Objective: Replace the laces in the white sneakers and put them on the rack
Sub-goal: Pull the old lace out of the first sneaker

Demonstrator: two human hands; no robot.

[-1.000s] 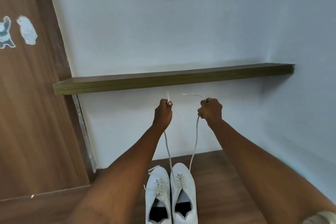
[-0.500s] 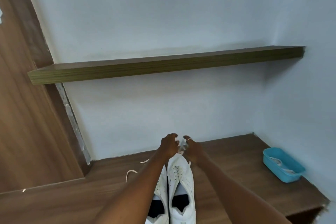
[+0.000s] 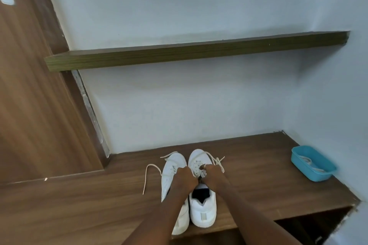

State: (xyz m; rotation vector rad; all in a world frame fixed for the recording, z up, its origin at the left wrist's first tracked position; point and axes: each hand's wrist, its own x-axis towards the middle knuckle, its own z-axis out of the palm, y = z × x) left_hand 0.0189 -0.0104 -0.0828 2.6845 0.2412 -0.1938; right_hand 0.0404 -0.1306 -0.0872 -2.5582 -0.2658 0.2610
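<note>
— Where are the sneakers to be found?
— The left sneaker (image 3: 171,169) and the right sneaker (image 3: 202,211) are set side by side on the tabletop (image 3: 79,205), near its front edge, toes turned to the wall (image 3: 199,105).
— And the grips?
— The left grip (image 3: 184,176) and the right grip (image 3: 212,175) are held close together over the right sneaker's lacing. Both are curled tight on its lace (image 3: 216,160), whose ends are spread just beyond the right grip.
— What is seen around them?
— A loose lace (image 3: 151,167) is trailed from the left sneaker across the wood. A blue tub (image 3: 316,173) is placed well apart at the right, beside the side wall, with another lace (image 3: 307,160) coiled inside. Part of the left sneaker is hidden by the left forearm.
— And the room?
— A wooden shelf (image 3: 179,54) is fixed to the pale wall above. A wooden door (image 3: 29,105) is seen at the left, and a dark opening (image 3: 310,225) under the tabletop's right end.
</note>
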